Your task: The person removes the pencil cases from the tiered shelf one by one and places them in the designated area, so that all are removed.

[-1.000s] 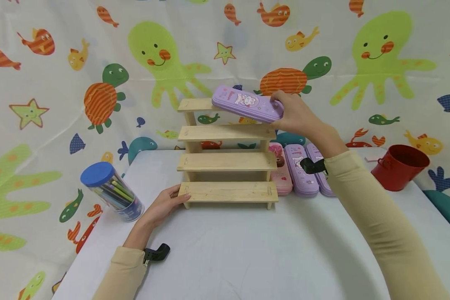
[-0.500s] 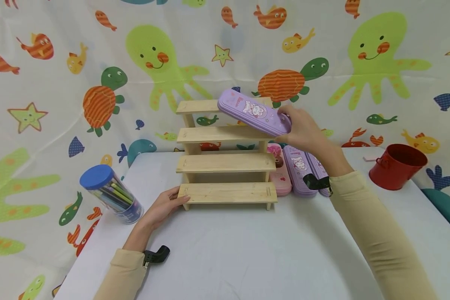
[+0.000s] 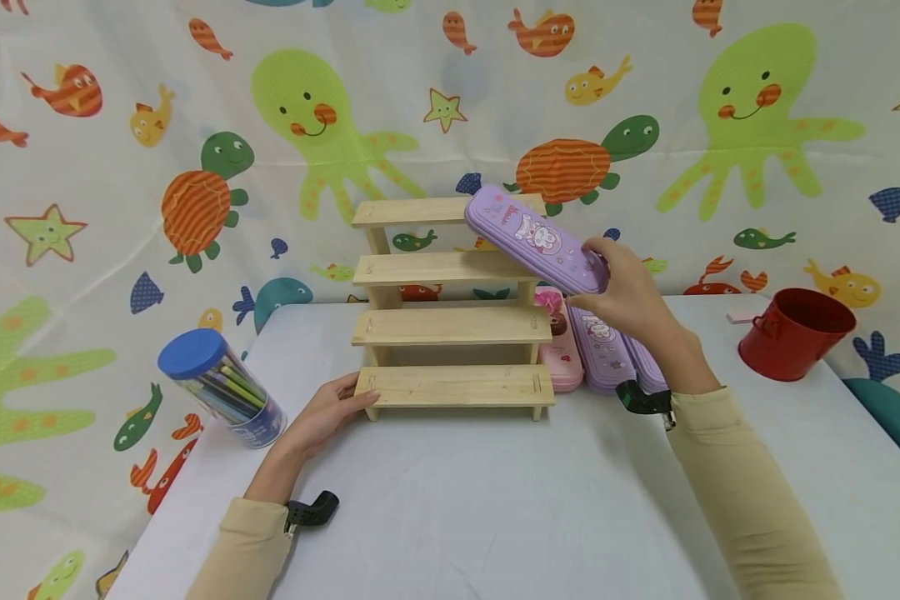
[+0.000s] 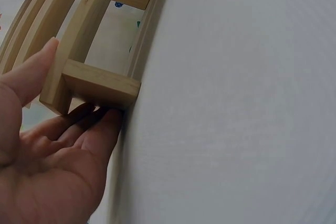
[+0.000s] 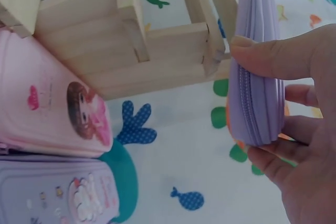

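Note:
My right hand [image 3: 630, 292] grips one end of a purple pencil case [image 3: 536, 237] printed with a white cartoon figure. Tilted down to the right, the case is held in the air before the upper right of a wooden step shelf [image 3: 453, 327]. In the right wrist view, the thumb presses the zipped edge of the purple pencil case [image 5: 257, 77] and the fingers are on the opposite side. My left hand [image 3: 328, 417] holds the left end of the shelf's lowest step. The left wrist view has the thumb on the step board [image 4: 79, 30] and the fingers beside its leg.
Right of the shelf lie a pink pencil case [image 3: 562, 358] and two purple pencil cases [image 3: 603, 354], partly behind the right hand. A red bucket [image 3: 791, 333] stands farther right. On the left is a blue-lidded tub of pens [image 3: 225, 387]. A patterned cloth [image 3: 390, 100] hangs behind.
My right hand has moved right and down with the purple pencil case, away from the top step, and the case has tilted more steeply. My left hand stays on the shelf.

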### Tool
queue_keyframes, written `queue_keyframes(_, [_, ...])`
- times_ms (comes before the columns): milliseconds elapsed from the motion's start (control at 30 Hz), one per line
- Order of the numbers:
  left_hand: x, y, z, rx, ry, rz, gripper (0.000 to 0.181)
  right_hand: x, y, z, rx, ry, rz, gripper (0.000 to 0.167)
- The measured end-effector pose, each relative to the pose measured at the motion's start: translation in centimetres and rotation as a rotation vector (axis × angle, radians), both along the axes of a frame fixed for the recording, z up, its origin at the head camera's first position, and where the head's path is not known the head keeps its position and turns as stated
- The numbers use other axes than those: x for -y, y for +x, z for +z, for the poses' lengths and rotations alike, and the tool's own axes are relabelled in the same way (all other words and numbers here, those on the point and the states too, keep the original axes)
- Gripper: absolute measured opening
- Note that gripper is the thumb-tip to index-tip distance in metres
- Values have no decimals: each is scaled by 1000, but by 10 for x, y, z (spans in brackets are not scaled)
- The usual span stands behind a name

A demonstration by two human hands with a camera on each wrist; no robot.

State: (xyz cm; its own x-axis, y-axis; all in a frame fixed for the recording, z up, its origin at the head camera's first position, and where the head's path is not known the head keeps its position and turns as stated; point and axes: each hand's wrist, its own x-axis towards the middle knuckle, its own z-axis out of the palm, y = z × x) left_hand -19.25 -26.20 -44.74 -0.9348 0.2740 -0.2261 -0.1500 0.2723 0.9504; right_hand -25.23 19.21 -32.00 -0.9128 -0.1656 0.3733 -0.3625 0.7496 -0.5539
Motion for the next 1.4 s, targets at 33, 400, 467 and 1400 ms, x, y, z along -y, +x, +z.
queue_keyframes(33, [0,0,0,0,-1,0,81,-2,1,-2,-1,-5,-6,74])
queue_keyframes(400, [0,0,0,-3,8,-1,81,-25,19,-21,-11,-50,-78,75])
queue_keyframes(467, [1,0,1,-4,7,-3,80,-29,22,-22,-12,-57,-100,76])
queue_keyframes(1400, [-1,0,0,-1,-8,1,82,-108,55,-30,184,91,-337,83])
